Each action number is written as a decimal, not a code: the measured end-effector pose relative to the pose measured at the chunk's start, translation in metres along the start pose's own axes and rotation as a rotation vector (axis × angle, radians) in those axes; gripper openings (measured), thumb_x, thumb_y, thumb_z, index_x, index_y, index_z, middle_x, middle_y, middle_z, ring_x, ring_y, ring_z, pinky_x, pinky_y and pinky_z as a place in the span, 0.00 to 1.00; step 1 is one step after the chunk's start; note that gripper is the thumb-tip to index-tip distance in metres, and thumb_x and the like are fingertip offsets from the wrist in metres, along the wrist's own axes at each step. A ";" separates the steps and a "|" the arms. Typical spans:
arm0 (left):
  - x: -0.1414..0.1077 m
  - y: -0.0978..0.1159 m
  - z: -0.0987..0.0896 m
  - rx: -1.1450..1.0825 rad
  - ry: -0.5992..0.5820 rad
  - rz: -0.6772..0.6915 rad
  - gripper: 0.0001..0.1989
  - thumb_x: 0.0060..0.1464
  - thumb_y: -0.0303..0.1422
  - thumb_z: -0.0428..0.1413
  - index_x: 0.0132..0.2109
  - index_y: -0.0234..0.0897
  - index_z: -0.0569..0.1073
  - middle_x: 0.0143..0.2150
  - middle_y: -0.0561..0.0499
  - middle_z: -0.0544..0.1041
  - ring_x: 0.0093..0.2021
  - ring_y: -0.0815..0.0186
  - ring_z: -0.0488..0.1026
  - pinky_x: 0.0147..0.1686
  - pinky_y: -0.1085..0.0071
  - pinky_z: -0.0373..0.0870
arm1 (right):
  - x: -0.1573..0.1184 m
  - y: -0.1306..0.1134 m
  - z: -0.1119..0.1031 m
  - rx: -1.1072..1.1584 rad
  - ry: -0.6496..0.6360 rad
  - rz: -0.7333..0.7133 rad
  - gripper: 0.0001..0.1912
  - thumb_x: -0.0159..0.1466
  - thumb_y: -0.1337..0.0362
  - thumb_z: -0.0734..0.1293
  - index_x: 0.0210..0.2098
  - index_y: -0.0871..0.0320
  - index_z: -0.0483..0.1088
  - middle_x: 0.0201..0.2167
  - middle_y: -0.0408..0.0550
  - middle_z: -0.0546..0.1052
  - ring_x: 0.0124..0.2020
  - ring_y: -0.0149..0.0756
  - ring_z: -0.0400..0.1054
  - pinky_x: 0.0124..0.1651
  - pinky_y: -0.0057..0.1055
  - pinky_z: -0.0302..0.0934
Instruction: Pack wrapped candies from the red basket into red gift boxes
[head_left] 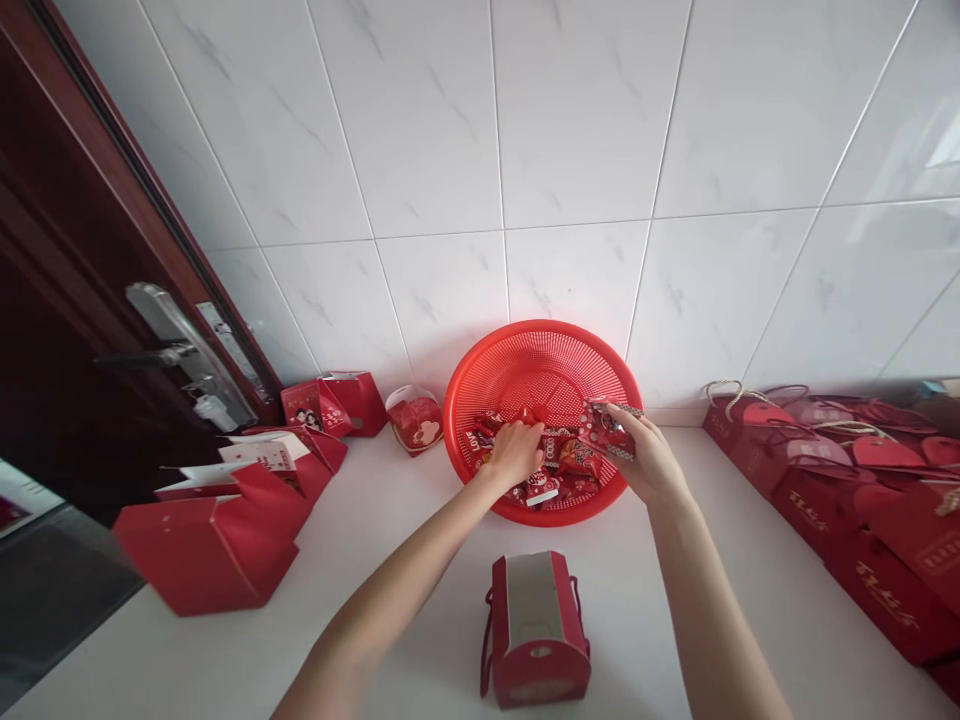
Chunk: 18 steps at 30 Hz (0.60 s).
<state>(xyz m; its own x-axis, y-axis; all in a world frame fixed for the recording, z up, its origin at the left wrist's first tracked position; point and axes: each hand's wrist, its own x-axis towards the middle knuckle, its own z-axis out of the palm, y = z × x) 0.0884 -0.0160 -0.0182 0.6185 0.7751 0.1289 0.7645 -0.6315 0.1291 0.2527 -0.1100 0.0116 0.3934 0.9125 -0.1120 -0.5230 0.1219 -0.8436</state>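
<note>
A red plastic mesh basket (544, 517) stands against the tiled wall with wrapped sweets (574, 458) in its bottom. My left hand (516, 457) reaches into it, fingers curled down among the sweets; what they grip, if anything, is hidden. Over the basket's right side, my right hand (649, 450) is closed on a small red patterned packet (604, 428), thumb on top. In front of the basket, between my forearms, an open red gift box (541, 670) with cord handles sits on the white surface; its top opening faces up and shows a pale inside.
Open red boxes (202, 555) line the left side, near a dark door with a metal handle (176, 350). A small red carton (415, 420) touches the wall left of the basket. Many closed red gift boxes (817, 500) with cord handles are packed together on the right.
</note>
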 end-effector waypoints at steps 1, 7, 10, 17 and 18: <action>0.001 0.002 0.002 -0.003 -0.009 -0.030 0.14 0.59 0.24 0.52 0.51 0.29 0.75 0.40 0.36 0.82 0.46 0.47 0.79 0.46 0.56 0.73 | 0.000 0.000 0.000 -0.003 -0.005 -0.002 0.12 0.50 0.60 0.79 0.32 0.57 0.79 0.31 0.43 0.80 0.30 0.33 0.74 0.33 0.30 0.75; 0.005 0.002 0.011 -0.131 -0.019 -0.087 0.19 0.57 0.20 0.51 0.55 0.32 0.75 0.39 0.40 0.83 0.43 0.53 0.81 0.41 0.64 0.73 | -0.001 -0.001 0.001 0.022 -0.003 -0.006 0.11 0.50 0.61 0.78 0.31 0.57 0.79 0.30 0.43 0.79 0.29 0.33 0.73 0.33 0.29 0.74; 0.008 -0.004 0.013 -0.252 -0.007 -0.062 0.24 0.55 0.19 0.53 0.58 0.35 0.74 0.41 0.45 0.83 0.45 0.59 0.81 0.42 0.71 0.73 | -0.001 -0.002 0.001 0.019 -0.016 -0.014 0.12 0.50 0.60 0.78 0.32 0.57 0.79 0.31 0.43 0.80 0.29 0.32 0.73 0.32 0.27 0.73; 0.008 -0.007 0.018 -0.431 0.038 -0.029 0.21 0.55 0.20 0.52 0.52 0.34 0.79 0.46 0.45 0.84 0.48 0.61 0.80 0.50 0.70 0.74 | 0.000 0.000 -0.002 0.015 -0.022 -0.016 0.11 0.51 0.61 0.78 0.31 0.57 0.77 0.31 0.43 0.80 0.31 0.34 0.74 0.33 0.28 0.73; 0.008 -0.007 0.019 -0.442 0.037 -0.024 0.21 0.54 0.20 0.52 0.52 0.34 0.79 0.46 0.45 0.84 0.49 0.60 0.80 0.51 0.69 0.73 | 0.000 0.000 -0.002 0.014 -0.017 -0.014 0.10 0.51 0.61 0.78 0.31 0.57 0.77 0.31 0.43 0.80 0.31 0.33 0.74 0.33 0.28 0.73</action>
<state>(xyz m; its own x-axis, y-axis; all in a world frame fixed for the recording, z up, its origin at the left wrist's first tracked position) 0.0917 -0.0053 -0.0368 0.5887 0.7933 0.1552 0.6222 -0.5673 0.5394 0.2542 -0.1106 0.0107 0.3883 0.9170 -0.0913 -0.5283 0.1404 -0.8374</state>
